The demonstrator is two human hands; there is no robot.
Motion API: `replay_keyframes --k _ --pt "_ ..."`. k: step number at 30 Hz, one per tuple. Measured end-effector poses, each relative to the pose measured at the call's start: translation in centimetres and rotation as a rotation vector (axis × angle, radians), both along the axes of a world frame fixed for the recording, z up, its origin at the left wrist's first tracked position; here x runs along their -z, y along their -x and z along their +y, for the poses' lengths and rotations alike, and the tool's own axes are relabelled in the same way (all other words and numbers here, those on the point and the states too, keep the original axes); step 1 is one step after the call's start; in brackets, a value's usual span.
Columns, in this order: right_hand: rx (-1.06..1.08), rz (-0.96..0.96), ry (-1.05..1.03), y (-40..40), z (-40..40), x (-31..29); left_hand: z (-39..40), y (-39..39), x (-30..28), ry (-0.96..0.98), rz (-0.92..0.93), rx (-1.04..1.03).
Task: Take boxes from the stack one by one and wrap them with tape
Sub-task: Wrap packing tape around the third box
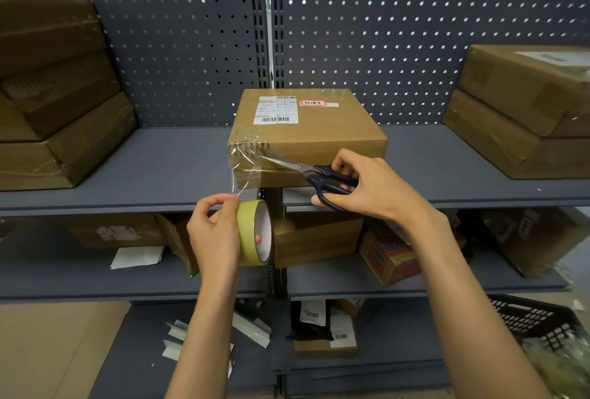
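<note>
A grey metal shelf (159,162) with a perforated back panel carries a square brown cardboard box (308,130) at the middle of its front edge, a white label on its top. Glossy clear tape (245,169) runs from the box's front left corner down to a yellowish roll (253,232), which the left hand (214,236) grips with curled fingers. The right hand (370,188) holds dark-handled scissors (316,175), steel blades apart at the tape.
</note>
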State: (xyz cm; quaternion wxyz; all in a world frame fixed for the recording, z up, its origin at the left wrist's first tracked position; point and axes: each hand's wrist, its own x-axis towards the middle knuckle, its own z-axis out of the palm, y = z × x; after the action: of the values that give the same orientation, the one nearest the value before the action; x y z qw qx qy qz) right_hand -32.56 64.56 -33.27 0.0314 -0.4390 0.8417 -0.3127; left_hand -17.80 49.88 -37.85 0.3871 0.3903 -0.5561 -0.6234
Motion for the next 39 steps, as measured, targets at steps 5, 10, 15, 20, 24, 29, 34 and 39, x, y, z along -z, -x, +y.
replay_keyframes --k 5,10,15,20,24,29,34,39 --pt "0.003 -0.041 -0.011 -0.3 0.2 0.0 -0.2 0.1 0.1 0.013 0.006 -0.007" --pt "-0.034 -0.09 -0.043 -0.6 0.1 0.1 -0.2 0.0 0.1 0.023 0.023 0.007" --pt "-0.053 -0.141 -0.068 -0.6 -0.1 0.4 -0.2 -0.2 0.2 0.029 0.035 0.01" --pt "-0.096 -0.154 -0.081 -0.9 -1.1 0.2 -0.3 -0.3 0.1 0.034 0.032 0.02" --pt "-0.112 -0.161 -0.083 -1.0 -2.1 0.3 -0.3 -0.3 0.1 0.035 0.028 0.014" --pt "-0.094 -0.138 -0.109 -0.8 -2.7 0.5 -0.5 -0.3 0.1 0.036 0.017 0.012" --pt "-0.108 -0.149 -0.1 -0.7 -3.0 0.6 -0.6 -0.3 -0.1 0.035 0.02 0.021" --pt "-0.097 -0.167 -0.076 -0.4 -3.1 0.7 -0.7 -0.2 -0.2 0.047 0.016 0.029"
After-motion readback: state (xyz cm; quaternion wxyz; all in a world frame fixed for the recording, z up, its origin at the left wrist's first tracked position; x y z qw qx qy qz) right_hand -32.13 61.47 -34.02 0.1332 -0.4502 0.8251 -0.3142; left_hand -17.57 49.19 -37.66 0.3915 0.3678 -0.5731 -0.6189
